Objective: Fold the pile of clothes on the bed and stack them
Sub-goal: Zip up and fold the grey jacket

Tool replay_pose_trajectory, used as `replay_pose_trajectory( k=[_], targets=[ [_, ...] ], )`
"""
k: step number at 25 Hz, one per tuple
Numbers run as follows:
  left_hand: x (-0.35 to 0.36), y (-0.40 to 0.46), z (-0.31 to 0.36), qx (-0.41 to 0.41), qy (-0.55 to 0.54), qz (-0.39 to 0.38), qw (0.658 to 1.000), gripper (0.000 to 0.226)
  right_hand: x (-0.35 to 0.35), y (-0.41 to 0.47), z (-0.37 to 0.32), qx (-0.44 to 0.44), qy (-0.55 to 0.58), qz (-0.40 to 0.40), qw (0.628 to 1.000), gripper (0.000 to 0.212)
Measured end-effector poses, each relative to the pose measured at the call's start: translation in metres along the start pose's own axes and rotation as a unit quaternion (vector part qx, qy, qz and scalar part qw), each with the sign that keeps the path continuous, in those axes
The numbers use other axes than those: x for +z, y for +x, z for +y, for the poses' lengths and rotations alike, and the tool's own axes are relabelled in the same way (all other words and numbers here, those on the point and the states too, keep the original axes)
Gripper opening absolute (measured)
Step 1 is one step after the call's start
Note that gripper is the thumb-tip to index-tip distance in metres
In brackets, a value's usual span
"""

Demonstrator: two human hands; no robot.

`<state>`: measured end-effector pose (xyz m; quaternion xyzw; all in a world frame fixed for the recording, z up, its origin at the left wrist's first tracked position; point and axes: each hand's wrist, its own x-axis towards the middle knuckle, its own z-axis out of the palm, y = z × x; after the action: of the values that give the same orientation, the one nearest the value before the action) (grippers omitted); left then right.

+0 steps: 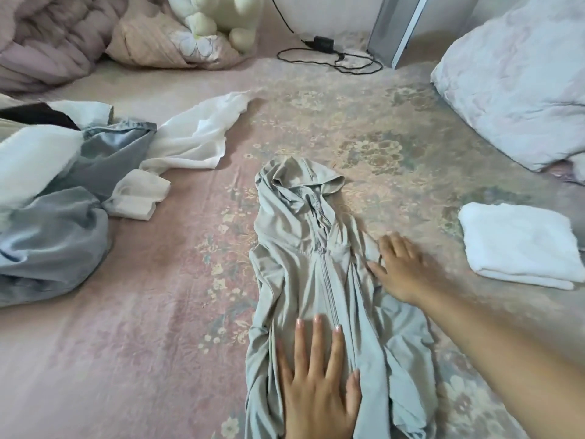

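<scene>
**A pink floral bed under soft, even light**

The bedspread fills nearly the whole view — pale pink, printed with faded flowers and quilted in texture. At the far left a mauve duvet lies bunched, with a peach floral pillow beside it and a cream plush toy leaning on that pillow. A black charger and cable trail across the far edge, near a white-framed grey panel standing upright. A crumpled white comforter is heaped at the right. The light is diffuse — shadows are faint.
</scene>
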<state>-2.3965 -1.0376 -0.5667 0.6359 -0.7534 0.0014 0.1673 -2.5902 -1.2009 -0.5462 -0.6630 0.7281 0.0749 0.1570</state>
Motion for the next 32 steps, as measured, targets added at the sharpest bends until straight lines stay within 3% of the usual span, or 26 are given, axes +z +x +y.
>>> replay_pose_trajectory(
  k=[5,14,17,19,21,23,24,26,27,29,31,32],
  targets=[
    [0.015,0.013,-0.005,-0.009,0.018,0.015,1.0,0.053,0.016,0.003,0.011,0.006,-0.006,-0.062,0.998,0.061],
    [0.012,0.015,-0.002,-0.004,-0.006,-0.073,0.997,0.061,0.001,0.01,0.011,0.002,-0.042,-0.13,0.991,0.06],
    [0.011,0.012,-0.004,-0.008,-0.026,-0.103,0.994,0.058,-0.007,-0.008,0.006,-0.02,0.099,-0.038,0.994,0.059],
    [0.01,0.015,-0.007,-0.01,-0.018,-0.128,0.992,0.062,-0.016,-0.035,0.0,0.06,0.338,-0.011,0.939,0.056],
    [0.006,0.021,-0.007,-0.004,-0.016,-0.163,0.986,0.062,-0.02,-0.066,0.005,0.162,0.469,-0.061,0.866,0.046],
    [-0.008,0.027,-0.003,-0.004,-0.01,-0.222,0.975,0.06,-0.024,-0.086,0.015,0.167,0.443,-0.189,0.86,0.03],
    [-0.015,0.03,-0.001,-0.002,0.0,-0.246,0.969,0.06,-0.028,-0.09,0.021,0.13,0.383,-0.243,0.882,0.019],
    [-0.029,0.035,0.004,-0.005,0.014,-0.306,0.952,0.061,-0.038,-0.087,0.032,0.076,0.279,-0.301,0.909,0.034],
    [-0.035,0.039,0.006,-0.021,0.017,-0.332,0.943,0.061,-0.044,-0.082,0.035,0.061,0.274,-0.323,0.904,0.038],
    [-0.038,0.047,0.016,-0.053,0.057,-0.342,0.936,0.066,-0.062,-0.067,0.044,0.091,0.391,-0.303,0.865,0.03],
    [-0.04,0.049,0.028,-0.084,0.079,-0.352,0.929,0.063,-0.084,-0.051,0.064,0.205,0.592,-0.162,0.763,0.019],
    [-0.042,0.049,0.035,-0.113,0.079,-0.337,0.931,0.062,-0.096,-0.04,0.081,0.246,0.632,-0.068,0.732,0.018]
  ],
)
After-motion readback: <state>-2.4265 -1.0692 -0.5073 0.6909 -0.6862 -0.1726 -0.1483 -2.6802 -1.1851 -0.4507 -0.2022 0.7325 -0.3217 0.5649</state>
